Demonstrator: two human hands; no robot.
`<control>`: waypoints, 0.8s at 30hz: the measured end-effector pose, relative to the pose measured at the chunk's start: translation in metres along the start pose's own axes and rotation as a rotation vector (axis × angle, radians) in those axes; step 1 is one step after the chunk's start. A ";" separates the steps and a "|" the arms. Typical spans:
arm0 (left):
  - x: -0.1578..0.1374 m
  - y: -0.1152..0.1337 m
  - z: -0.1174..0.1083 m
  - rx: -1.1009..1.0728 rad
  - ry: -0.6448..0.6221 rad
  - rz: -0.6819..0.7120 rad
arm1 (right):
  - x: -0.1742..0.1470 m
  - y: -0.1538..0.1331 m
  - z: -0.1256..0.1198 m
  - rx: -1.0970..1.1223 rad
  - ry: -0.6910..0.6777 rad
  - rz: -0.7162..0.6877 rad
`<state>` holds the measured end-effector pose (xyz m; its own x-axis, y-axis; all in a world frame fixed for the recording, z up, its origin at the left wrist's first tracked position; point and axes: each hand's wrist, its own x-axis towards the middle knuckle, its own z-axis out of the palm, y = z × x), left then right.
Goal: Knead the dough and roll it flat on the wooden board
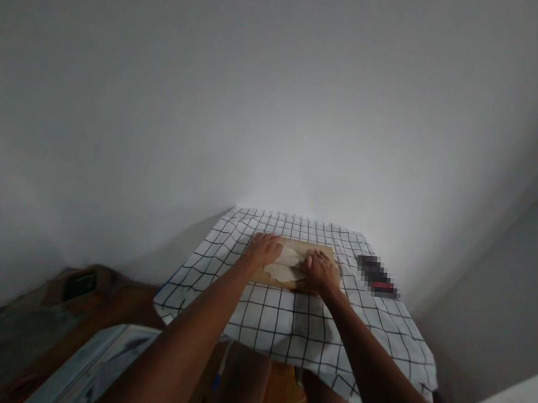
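A thin, pale, flattened sheet of dough [284, 272] with an uneven edge lies on a wooden board [296, 287]. My left hand [265, 248] rests over the board's left end, its fingers laid out towards the dough's far left edge. On the right part of the dough, my right hand [322, 270] presses down with bent fingers closed on it. The dough beneath that hand is hidden.
A white cloth with a black grid [269, 316] covers the table, which stands against a pale wall [277, 103]. A blurred-out dark object [378, 277] lies right of the board. An open cardboard box [80, 283] sits on the floor at left.
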<state>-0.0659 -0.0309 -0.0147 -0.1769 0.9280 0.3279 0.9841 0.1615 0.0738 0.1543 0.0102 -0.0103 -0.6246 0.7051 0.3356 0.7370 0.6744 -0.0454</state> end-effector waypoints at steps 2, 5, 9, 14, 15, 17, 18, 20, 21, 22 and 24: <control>-0.014 0.004 -0.003 0.014 0.021 -0.012 | -0.009 -0.005 -0.006 0.013 -0.002 0.002; -0.033 0.009 -0.006 0.014 0.061 -0.013 | -0.020 -0.011 -0.014 0.034 -0.009 0.049; -0.046 0.010 -0.005 -0.001 0.095 0.038 | -0.028 -0.015 -0.020 0.031 -0.011 0.084; -0.046 0.007 -0.001 -0.007 0.108 0.074 | -0.030 -0.013 -0.018 -0.023 -0.020 0.023; -0.045 0.007 0.000 -0.011 0.103 0.085 | -0.029 -0.013 -0.017 -0.040 -0.024 0.010; -0.042 0.006 0.002 -0.021 0.102 0.072 | -0.027 -0.012 -0.015 -0.065 -0.026 0.013; -0.040 0.005 0.003 -0.024 0.108 0.052 | -0.026 -0.012 -0.014 -0.069 -0.024 0.027; -0.035 0.005 0.004 -0.026 0.115 0.016 | -0.022 -0.011 -0.013 -0.063 -0.015 0.053; -0.032 0.004 0.004 -0.026 0.117 0.000 | -0.020 -0.011 -0.012 -0.059 -0.015 0.058; -0.030 0.004 0.005 -0.024 0.114 -0.009 | -0.018 -0.011 -0.012 -0.059 -0.019 0.053; -0.024 0.004 0.004 -0.020 0.094 -0.017 | -0.013 -0.010 -0.012 -0.070 -0.033 0.048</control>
<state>-0.0580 -0.0513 -0.0264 -0.1947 0.8893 0.4137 0.9807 0.1690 0.0982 0.1581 -0.0083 -0.0034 -0.5959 0.7437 0.3031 0.7815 0.6239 0.0056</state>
